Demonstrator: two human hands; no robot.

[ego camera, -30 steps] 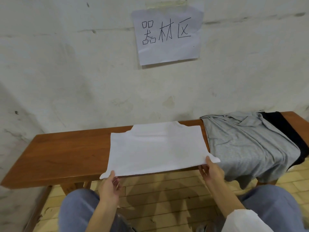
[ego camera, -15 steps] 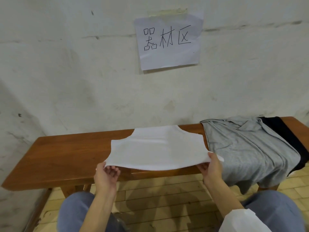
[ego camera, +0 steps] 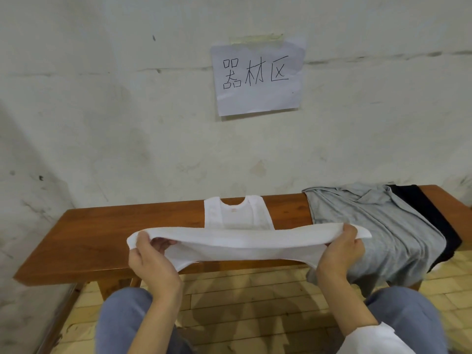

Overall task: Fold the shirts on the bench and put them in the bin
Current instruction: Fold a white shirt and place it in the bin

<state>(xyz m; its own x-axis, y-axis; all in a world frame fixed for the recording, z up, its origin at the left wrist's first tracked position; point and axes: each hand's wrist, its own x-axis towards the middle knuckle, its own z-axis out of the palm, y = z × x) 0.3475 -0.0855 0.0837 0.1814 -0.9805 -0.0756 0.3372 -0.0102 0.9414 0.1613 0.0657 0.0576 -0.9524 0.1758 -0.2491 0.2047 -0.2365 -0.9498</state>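
The person sits facing a long wooden bench (ego camera: 102, 233) set against a scuffed pale wall (ego camera: 127, 123), knees in blue jeans (ego camera: 122, 318) just in front of it. The two hands are well apart, each clamped on one end of a white shirt (ego camera: 242, 238). The left hand (ego camera: 150, 256) has its fingers curled into the cloth at the left corner, and the right hand (ego camera: 337, 251), with a white sleeve (ego camera: 375, 338) showing at the forearm, pinches the right corner. Between them the near edge of the shirt is raised off the bench and stretched into a long, sagging band. The neck end lies flat on the bench top near the wall, collar opening towards the wall. To the right, a gray shirt (ego camera: 370, 226) lies rumpled across the bench and spills over its front edge. A black garment (ego camera: 429, 215) sits beside it at the far right, partly covered by the gray one. Above the bench a paper sign (ego camera: 258, 75) with handwritten characters is taped to the wall. Below, the floor (ego camera: 242, 297) is yellowish plank or tile.
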